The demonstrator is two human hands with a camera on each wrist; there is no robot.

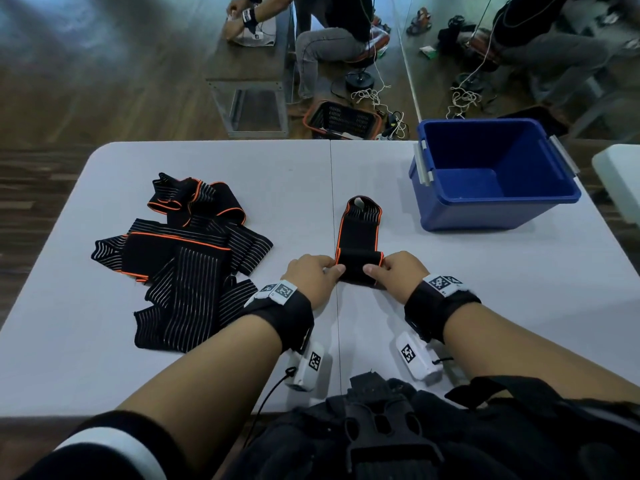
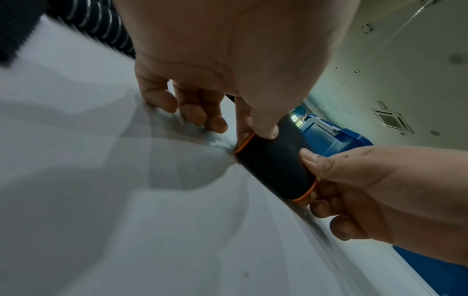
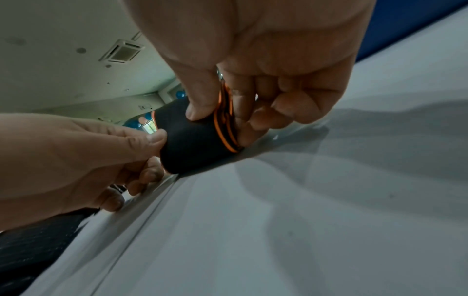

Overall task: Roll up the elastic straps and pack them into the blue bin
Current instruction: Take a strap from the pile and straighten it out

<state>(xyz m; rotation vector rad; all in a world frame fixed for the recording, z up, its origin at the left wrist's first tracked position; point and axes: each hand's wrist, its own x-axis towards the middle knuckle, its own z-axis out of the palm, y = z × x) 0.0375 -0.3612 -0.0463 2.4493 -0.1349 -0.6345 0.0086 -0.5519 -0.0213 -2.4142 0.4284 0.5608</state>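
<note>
Elastic straps, black with orange edging and pale stripes (image 1: 180, 261), lie heaped on your grey tabletop (image 1: 485, 289) at left; the open blue plastic bin (image 1: 491, 174) stands far right. Between them, your left hand (image 1: 311, 275) and right hand (image 1: 398, 273) pinch the half-rolled strap (image 1: 358, 251) at its near end.

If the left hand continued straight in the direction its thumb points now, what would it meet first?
The left hand points right, along the roll it pinches. Past the roll, it would probably first meet the right hand, which grips the roll's other end. Depth looks about equal in the head view.
</note>
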